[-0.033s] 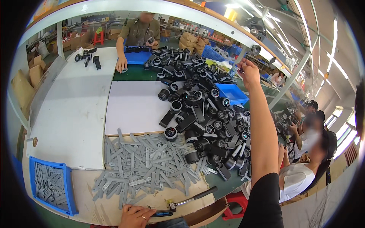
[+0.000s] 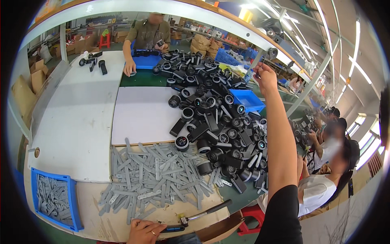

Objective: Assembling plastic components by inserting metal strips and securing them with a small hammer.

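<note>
My right arm reaches up to the far right, and my right hand (image 2: 266, 78) is raised beside the metal frame. Its fingers are pinched around something small and dark that I cannot make out. Down at the near table edge, my left hand (image 2: 145, 232) lies with curled fingers against a black elongated part (image 2: 174, 229) and seems to grip its end. A hammer (image 2: 208, 210) rests beside that part, its head close to it. Beyond my left hand spreads a heap of flat grey strips (image 2: 158, 175). A large pile of black handheld fans (image 2: 211, 118) with round heads covers the table's middle.
A blue bin (image 2: 73, 203) of grey strips stands at the near left. Another blue tray (image 2: 247, 100) sits by the pile's right side. Several black fans (image 2: 102, 67) lie on the white board (image 2: 73, 122). A co-worker's hand (image 2: 129, 67) rests across the table; others sit at right.
</note>
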Demonstrator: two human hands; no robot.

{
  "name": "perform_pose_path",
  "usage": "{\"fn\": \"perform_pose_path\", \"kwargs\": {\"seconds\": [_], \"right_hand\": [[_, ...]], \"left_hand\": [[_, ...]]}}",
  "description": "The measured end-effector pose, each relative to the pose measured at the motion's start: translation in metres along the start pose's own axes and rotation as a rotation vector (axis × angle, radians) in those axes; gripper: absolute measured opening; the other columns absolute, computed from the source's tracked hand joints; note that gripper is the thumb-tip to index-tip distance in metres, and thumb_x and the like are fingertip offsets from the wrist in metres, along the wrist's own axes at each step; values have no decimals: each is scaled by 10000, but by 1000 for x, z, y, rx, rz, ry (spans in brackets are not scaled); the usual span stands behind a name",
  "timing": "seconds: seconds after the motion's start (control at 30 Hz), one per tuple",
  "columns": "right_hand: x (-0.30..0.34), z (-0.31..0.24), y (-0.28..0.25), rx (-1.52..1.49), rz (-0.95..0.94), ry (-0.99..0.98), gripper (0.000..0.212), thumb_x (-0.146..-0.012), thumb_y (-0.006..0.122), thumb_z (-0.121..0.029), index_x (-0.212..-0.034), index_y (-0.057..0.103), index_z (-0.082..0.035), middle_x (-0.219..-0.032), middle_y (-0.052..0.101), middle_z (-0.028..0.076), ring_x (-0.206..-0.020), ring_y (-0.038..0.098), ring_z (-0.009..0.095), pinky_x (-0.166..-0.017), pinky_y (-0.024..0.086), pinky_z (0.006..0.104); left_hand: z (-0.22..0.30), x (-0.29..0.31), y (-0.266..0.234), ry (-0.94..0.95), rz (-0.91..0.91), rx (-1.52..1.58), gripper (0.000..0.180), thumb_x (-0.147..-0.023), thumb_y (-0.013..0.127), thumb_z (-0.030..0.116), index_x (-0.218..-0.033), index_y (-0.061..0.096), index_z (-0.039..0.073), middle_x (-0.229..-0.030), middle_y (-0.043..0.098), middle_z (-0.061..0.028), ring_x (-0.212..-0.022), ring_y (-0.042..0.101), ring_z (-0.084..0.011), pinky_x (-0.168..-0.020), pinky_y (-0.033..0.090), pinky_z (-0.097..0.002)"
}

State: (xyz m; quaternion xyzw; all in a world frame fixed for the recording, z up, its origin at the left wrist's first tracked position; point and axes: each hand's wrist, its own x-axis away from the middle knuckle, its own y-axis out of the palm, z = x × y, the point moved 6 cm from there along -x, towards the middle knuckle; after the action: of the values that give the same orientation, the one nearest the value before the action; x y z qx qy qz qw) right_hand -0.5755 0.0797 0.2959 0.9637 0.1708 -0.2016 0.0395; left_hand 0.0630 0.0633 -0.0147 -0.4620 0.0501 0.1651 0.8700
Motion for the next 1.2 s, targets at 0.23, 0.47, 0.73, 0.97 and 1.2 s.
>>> {"fn": "perform_pose_path", "kwargs": {"seconds": [0.23, 0.47, 0.73, 0.97, 1.2], "right_hand": [[-5, -10, 1, 53, -2, 2, 300, -1029, 639, -100, -1328, 653, -79, -1168, 697, 26, -1023, 641, 158, -841, 510, 381], [-7, -5, -5, 88, 34, 26, 217, -1021, 654, -114, -1233, 695, -90, -1058, 686, 10, -990, 629, 159, -824, 536, 398], [27, -21, -2, 311, 209, 2, 448, -921, 784, -243, -1302, 667, -37, -1172, 711, 101, -1103, 656, 262, -908, 531, 397], [221, -25, 64, 757, -431, -464, 343, -950, 740, -171, -1255, 696, -21, -1181, 692, 167, -1053, 698, 288, -908, 546, 352], [482, 64, 3, 964, -1080, -313, 392, -789, 810, -71, -1145, 650, -32, -1148, 588, 149, -1113, 570, 375, -980, 479, 457]], "left_hand": [[-1, -5, -2, 23, 16, 9, 455, -896, 680, 96, -1347, 685, 151, -1228, 716, -65, -1145, 627, -290, -993, 439, -483], [-5, -1, 1, 39, 40, 18, 435, -909, 663, 111, -1342, 686, 141, -1244, 712, -77, -1153, 621, -288, -993, 439, -476], [-2, 12, 12, 14, 8, -10, 458, -924, 657, 144, -1382, 666, 151, -1262, 704, -77, -1166, 614, -275, -999, 433, -475], [3, -10, -7, -11, 51, -68, 369, -897, 664, 122, -1255, 725, 189, -1110, 718, 34, -1106, 611, -181, -1004, 389, -468], [5, -19, -10, 30, 112, -78, 355, -868, 695, 89, -1217, 725, 149, -1068, 716, 22, -1086, 605, -191, -976, 392, -441]]}}
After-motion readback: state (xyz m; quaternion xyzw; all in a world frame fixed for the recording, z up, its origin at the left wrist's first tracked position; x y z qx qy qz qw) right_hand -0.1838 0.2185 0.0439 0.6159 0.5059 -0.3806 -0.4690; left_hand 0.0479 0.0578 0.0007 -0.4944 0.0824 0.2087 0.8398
